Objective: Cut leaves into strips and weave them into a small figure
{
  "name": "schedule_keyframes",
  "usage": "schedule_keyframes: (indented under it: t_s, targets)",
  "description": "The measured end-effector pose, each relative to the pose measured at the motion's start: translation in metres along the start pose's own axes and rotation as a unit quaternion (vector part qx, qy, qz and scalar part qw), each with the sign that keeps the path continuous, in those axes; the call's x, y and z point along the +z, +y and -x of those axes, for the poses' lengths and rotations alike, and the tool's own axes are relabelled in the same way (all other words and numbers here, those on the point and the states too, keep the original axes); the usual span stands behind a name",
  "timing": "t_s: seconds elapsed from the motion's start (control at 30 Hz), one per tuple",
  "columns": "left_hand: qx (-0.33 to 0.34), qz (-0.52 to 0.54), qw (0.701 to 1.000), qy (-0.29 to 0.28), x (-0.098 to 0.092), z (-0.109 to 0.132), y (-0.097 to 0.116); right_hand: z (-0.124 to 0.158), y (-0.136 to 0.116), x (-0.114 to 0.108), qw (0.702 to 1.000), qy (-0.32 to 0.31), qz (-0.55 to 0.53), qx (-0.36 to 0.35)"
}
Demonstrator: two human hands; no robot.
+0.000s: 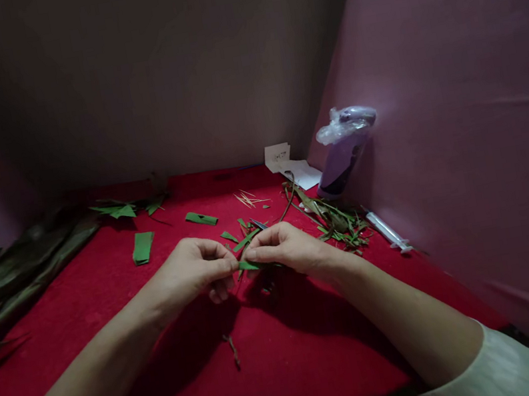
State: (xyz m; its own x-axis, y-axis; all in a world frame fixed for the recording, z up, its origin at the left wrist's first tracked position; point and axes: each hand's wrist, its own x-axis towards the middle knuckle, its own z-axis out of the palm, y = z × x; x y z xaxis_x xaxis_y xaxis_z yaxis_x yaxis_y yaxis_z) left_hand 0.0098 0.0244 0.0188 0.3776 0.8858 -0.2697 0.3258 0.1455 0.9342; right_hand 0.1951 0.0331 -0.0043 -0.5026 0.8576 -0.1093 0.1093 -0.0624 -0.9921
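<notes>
Between my two hands, just above the red cloth [296, 388], is a small green leaf strip [248, 265]. My left hand [210, 268] pinches its left end between thumb and forefinger. Closed on the strip's other side is my right hand [283, 249], whose fingers partly cover it. Behind my hands lie more cut leaf pieces [247, 239] and the dark pointed tip of a metal tool [259, 224], the rest of it hidden. A larger leaf piece [202, 218] lies beyond my left hand, and another leaf rectangle [143, 247] sits farther left.
Several toothpicks [248, 199] lie at the back. On the right are a heap of leaf scraps [342, 219], a syringe [388, 231], white paper [301, 173] and a purple bottle [343, 161] by the pink wall. Large folded leaves [27, 265] lie left; a twig [233, 352] is in front.
</notes>
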Motion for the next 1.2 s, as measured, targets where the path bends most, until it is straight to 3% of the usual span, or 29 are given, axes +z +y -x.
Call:
schedule_keyframes:
  t_s: [0.27, 0.73, 0.93, 1.2]
  targets:
    - [-0.026, 0.013, 0.999, 0.014, -0.003, -0.002, -0.004, 0.000, -0.002, -0.001, 0.999, -0.029, -0.009, 0.012]
    - [-0.045, 0.061, 0.997, -0.034, -0.008, -0.003, -0.010, 0.002, -0.005, 0.001, 0.998, -0.006, -0.044, 0.036]
    - [-0.019, 0.041, 0.996, -0.073, -0.012, 0.000, -0.007, -0.001, 0.000, -0.003, 0.997, -0.018, -0.060, 0.033]
    - [-0.047, 0.044, 0.995, -0.074, -0.014, 0.002, -0.005, 0.000, -0.002, -0.005, 0.997, -0.016, -0.066, 0.041]
